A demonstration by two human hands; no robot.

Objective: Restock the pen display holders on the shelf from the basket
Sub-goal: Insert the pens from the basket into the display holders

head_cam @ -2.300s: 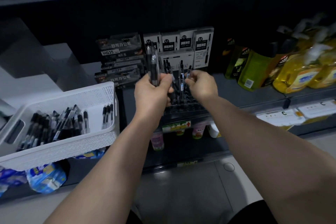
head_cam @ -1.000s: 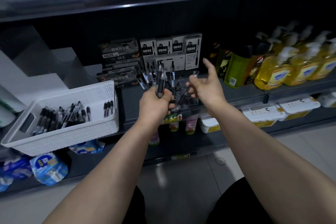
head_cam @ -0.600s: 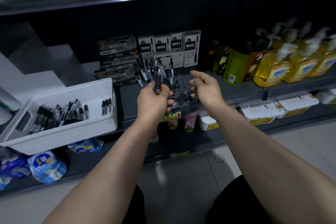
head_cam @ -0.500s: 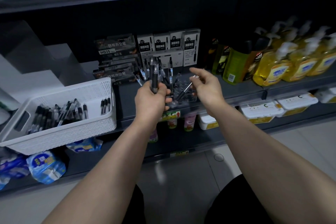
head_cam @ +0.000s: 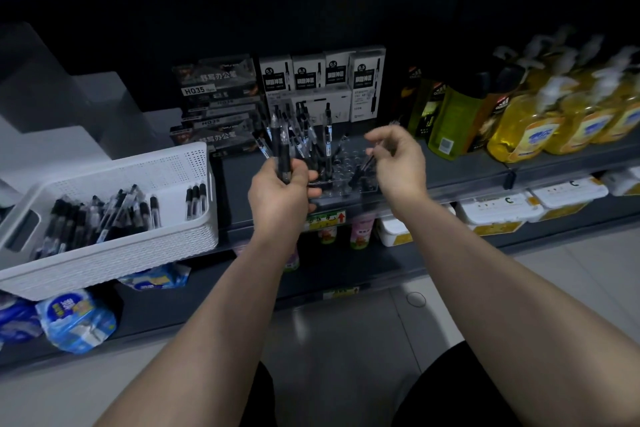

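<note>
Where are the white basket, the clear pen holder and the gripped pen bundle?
white basket [head_cam: 114, 253], head view, front wall.
clear pen holder [head_cam: 346, 165], head view, empty holes.
pen bundle [head_cam: 281, 146], head view, barrels above the left hand [head_cam: 277, 196].

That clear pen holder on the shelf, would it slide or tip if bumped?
The clear pen holder looks like light plastic, so it probably slides easily. Its pens stand tall, clustered at the left, so it may tip that way.

Slim black pen [head_cam: 362, 170] has been lowered, slanted, with its tip into the clear plastic pen holder [head_cam: 341, 168]. Right hand [head_cam: 401, 163] fingers [head_cam: 379, 134] have been loosened and spread over it. Whether the pen is still pinched cannot be told because of blur.
</note>
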